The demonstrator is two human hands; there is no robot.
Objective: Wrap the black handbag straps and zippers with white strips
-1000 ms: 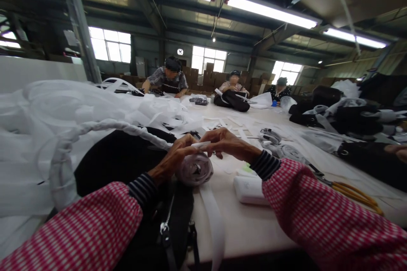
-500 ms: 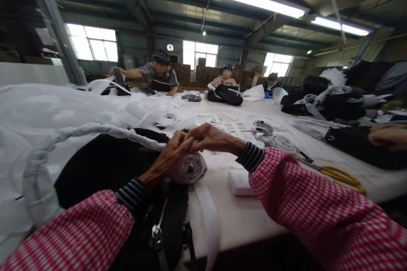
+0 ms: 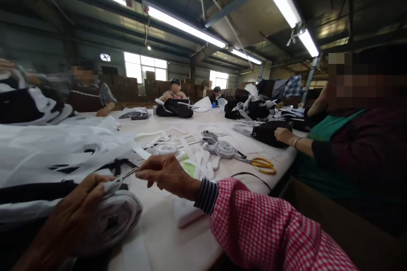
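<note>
My left hand (image 3: 76, 211) is wrapped round a roll of white tape (image 3: 119, 216) at the table's near edge, gripping it against black fabric (image 3: 28, 190). My right hand (image 3: 165, 173) is closed in a pinch on the loose end of that tape, drawn taut between the two hands. Its red-and-white checked sleeve (image 3: 270, 233) fills the lower right. Just beyond the right hand lie loose white strips (image 3: 203, 165) and a green slip (image 3: 190, 168).
Yellow-handled scissors (image 3: 262, 164) lie on the white table (image 3: 165, 237) to the right. More tape rolls (image 3: 224, 149) and a heap of white material (image 3: 54, 148) sit further out. A person in a green apron (image 3: 346, 144) sits close on the right; other people work at the far end.
The view has swung right, bringing the neighbouring person into sight. My right hand has pulled away from the roll with the tape end, and the roll has dropped low and left in view.
</note>
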